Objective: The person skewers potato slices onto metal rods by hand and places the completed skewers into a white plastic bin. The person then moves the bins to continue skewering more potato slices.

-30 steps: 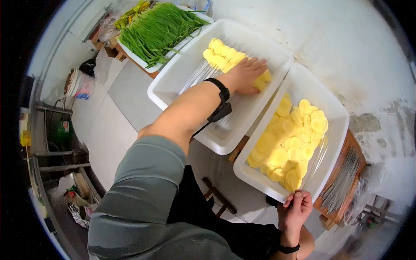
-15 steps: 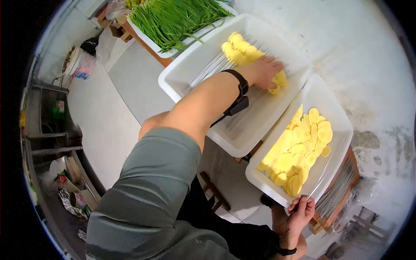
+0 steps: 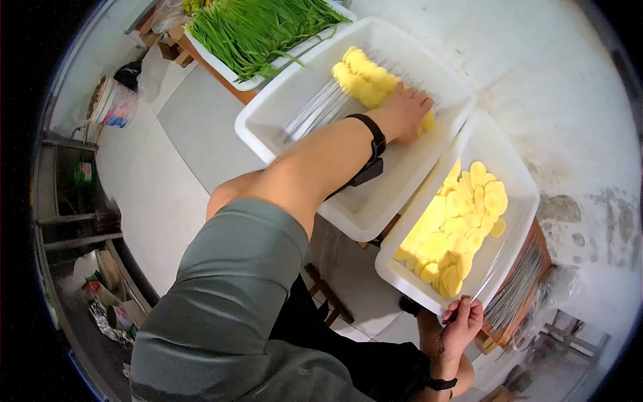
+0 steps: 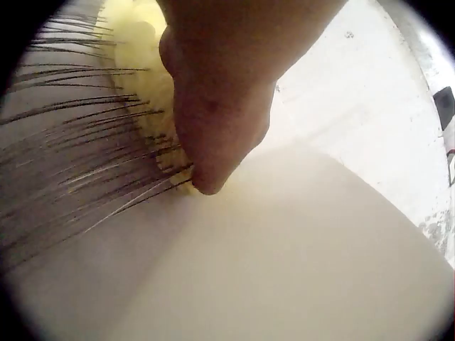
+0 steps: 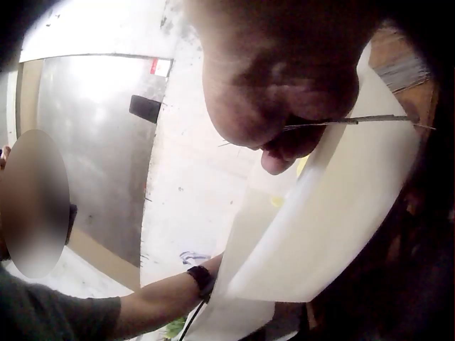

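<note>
In the head view, my left hand rests over the near end of a row of yellow round slices, which look like potato, threaded on thin skewers. The row lies in a white tub. Seen from the left wrist, a digit points down at the row's end, beside the dark skewer ends. My right hand pinches thin skewers between thumb and fingers at the near rim of a second white tub. Loose slices fill much of that tub.
A white tray of green stalks stands beyond the first tub. Right of the second tub, a wooden box holds many skewers. A white wall borders the tubs. A bucket and a dark rack are at left.
The head view has shifted. My left hand stays over the row, its fingers drawn closer together than a second ago. Skewers at my right hand now show more clearly, slanting up along the tub.
</note>
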`<state>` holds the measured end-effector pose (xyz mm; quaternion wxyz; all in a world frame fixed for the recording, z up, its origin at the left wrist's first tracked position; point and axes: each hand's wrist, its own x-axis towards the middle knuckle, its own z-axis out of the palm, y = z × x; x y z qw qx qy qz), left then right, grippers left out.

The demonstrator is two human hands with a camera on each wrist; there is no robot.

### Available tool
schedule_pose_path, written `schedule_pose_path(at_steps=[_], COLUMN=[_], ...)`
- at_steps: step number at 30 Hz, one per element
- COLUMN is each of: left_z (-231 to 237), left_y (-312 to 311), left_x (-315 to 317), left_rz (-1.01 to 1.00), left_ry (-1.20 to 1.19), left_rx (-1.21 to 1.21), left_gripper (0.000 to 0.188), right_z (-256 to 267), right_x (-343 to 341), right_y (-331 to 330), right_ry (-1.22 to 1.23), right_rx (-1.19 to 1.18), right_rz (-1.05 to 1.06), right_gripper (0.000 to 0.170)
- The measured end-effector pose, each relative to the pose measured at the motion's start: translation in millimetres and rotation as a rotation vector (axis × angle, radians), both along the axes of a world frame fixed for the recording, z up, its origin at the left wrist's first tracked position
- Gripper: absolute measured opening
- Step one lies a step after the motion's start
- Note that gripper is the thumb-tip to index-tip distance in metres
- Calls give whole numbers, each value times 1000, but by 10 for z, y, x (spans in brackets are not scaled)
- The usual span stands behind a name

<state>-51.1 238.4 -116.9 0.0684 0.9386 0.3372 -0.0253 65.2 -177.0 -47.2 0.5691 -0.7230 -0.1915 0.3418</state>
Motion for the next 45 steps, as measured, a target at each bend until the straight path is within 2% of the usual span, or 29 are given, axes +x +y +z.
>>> schedule_pose_path(at_steps=[5,8,10,14,20,22,26,28,31,35,37,41,44,45], left_z=[-72,-147,-153,-206,-98,-124,-49,-142,-341,-419,-268,-368,-258,-97], left_y=[13,33,-27,-62,-63,-20,216,261,327,309,189,249,217,166], left_x=[15,-49,-76,-14,-57,-55,-205,-331,-338,-284,-251,-262,-226,-175], left_rz=[81,123,49,91,126,327,370,568,457,440,445,433,452,423], left_ry=[53,36,-27,16,-44,-164,-299,-436,-450,-451,-396,-312,-298,-296], left_rx=[62,185,159,67,249,121,261,175,193,147,174,189,204,123], left_gripper=[76,80,82,81,89,96,100,97,96,95,92,88,85,85], right_z=[-3,-10,-44,1,16,11,-52,-55,-39,6,3,1,-4,-8], right_x=[-5,-2,21,8,-6,-4,36,20,14,26,25,32,44,32], right_y=[-26,-17,-13,-15,-11,-15,-67,-67,-41,-43,-37,-44,-55,-55], right_ry=[59,40,30,20,65,73,90,105,110,53,52,54,32,34], right_rx=[42,59,61,33,57,55,78,80,80,21,25,22,30,32], right_rz=[-5,12,13,18,11,12,19,4,-15,28,26,17,51,52], right_gripper=[10,9,9,9,9,9,9,9,10,12,12,13,13,13])
